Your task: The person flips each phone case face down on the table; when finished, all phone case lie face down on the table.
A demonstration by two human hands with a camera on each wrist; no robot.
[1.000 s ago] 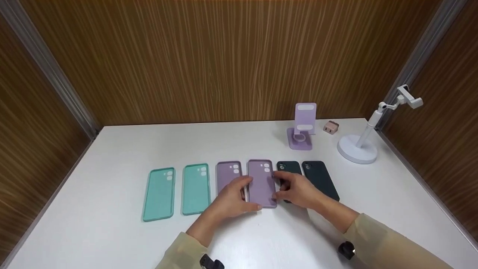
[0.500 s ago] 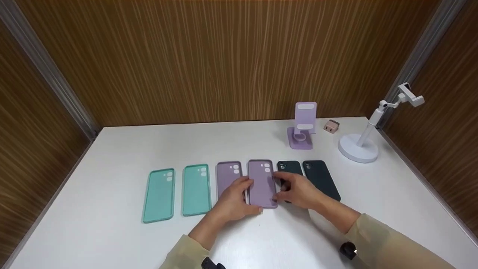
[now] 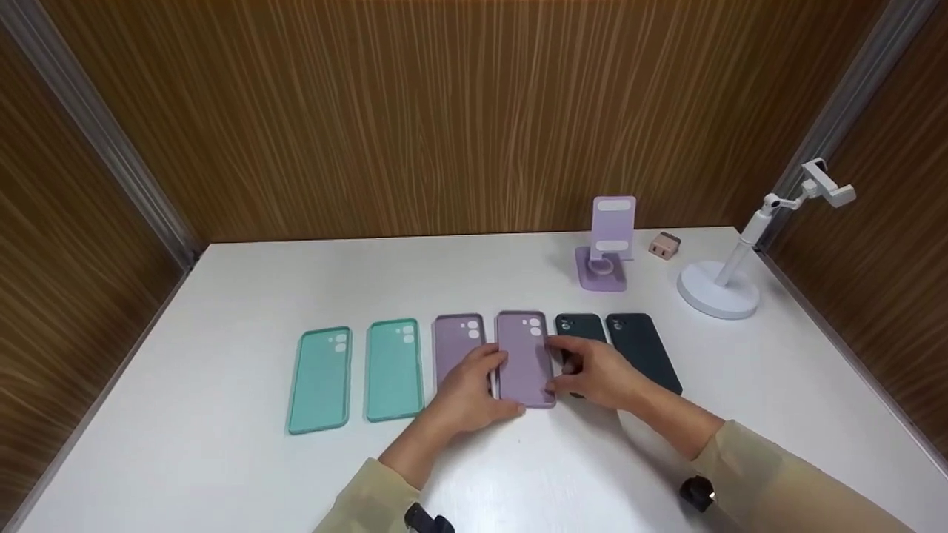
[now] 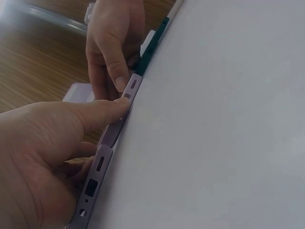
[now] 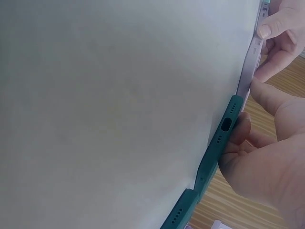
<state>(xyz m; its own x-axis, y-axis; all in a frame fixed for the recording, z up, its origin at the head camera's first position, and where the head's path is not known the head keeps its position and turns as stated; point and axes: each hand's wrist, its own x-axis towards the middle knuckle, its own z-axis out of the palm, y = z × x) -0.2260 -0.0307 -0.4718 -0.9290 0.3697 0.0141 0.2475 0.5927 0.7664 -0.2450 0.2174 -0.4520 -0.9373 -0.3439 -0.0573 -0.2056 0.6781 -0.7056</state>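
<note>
In the head view, a purple phone case (image 3: pixel 524 366) lies hollow side up between both hands. My left hand (image 3: pixel 468 396) grips its lower left part, thumb on the bottom edge and fingers at the left side. At the right edge, my right hand (image 3: pixel 600 374) pinches the same case with thumb and index finger, the other fingers curled. A second purple phone case (image 3: pixel 453 346) lies just left, partly hidden by the left hand. The right hand partly covers a dark green phone case (image 3: pixel 583 324); the left wrist view shows the left thumb (image 4: pixel 107 110) against the purple rim.
Two teal phone cases (image 3: pixel 320 381) lie to the left in the row. Another dark green case (image 3: pixel 643 352) ends it at right. Behind stand a purple phone stand (image 3: pixel 613 222), a pink charger plug (image 3: pixel 664 246) and a white stand with a round base (image 3: pixel 718 292).
Both hands keep their places on the purple phone case. The head view has shifted slightly, so everything sits a little higher and further right in it.
</note>
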